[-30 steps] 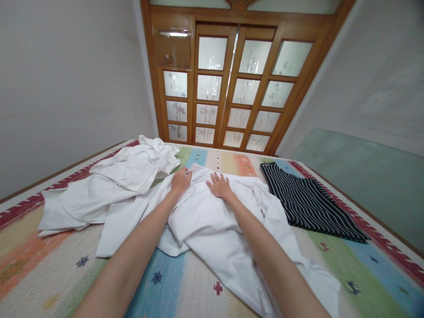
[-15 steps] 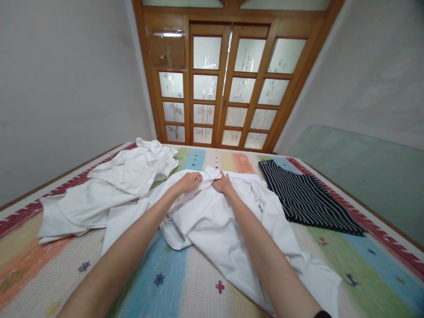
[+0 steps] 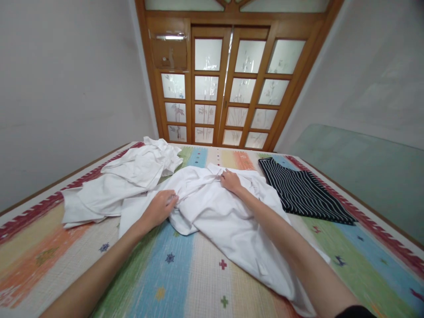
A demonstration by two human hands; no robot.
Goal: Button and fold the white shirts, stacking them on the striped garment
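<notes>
White shirt (image 3: 228, 229) – middle of the patterned cover (image 3: 168, 282), spread loosely, many creases, collar end toward the far edge, one lower part trailing toward the near right. Left hand (image 3: 160, 205) low on the shirt's left side, fingers part-curled, thumb near the fingertips at a fold; cannot tell whether cloth is gripped or only touched. Right hand (image 3: 231, 180) up by the collar, fingers bent in close to the thumb, a bit of the white cloth pinched at the tips. Right forearm crosses above the shirt; black band (image 3: 354, 312) at the bottom edge of view

To the left, a second white garment (image 3: 132, 176), rumpled, just beside the shirt's left part. To the right, a black-and-white striped garment (image 3: 304, 190), lying flat near the shirt's right side. Beyond the far edge: wood-framed doors (image 3: 221, 101) with patterned panes
</notes>
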